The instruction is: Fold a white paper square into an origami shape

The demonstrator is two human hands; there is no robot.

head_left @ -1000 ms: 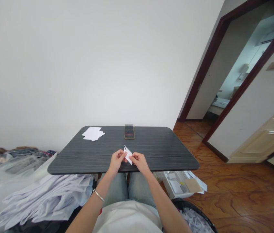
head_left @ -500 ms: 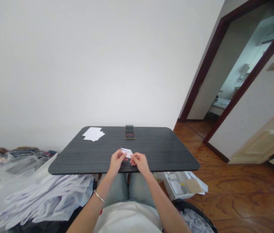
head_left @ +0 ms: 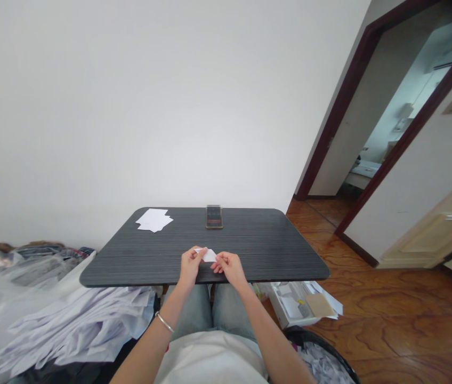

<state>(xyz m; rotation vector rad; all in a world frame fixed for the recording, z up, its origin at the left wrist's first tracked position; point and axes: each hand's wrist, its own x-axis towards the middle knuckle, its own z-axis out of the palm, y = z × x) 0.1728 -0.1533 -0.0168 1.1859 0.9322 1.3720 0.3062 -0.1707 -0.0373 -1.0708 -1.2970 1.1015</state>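
A small folded piece of white paper [head_left: 210,256] is held between my two hands, just above the near part of the dark table [head_left: 162,256]. My left hand [head_left: 190,264] pinches its left side, with the thumb lying over the paper. At the right edge, my right hand [head_left: 229,264] grips it between thumb and fingers. Fingertips partly cover the paper, so its folds are hard to make out. Farther back on the left of the table lie several loose white paper sheets [head_left: 154,219].
A phone-like dark object [head_left: 214,217] rests on a stand at the table's back. White cloth or paper [head_left: 86,325] is heaped at lower left. A white box [head_left: 290,309] of papers and a black bin [head_left: 322,362] of scraps are at lower right.
The paper has turned and looks smaller between my fingers. My left thumb has moved further over it. The sheets and the phone-like object have stayed put.
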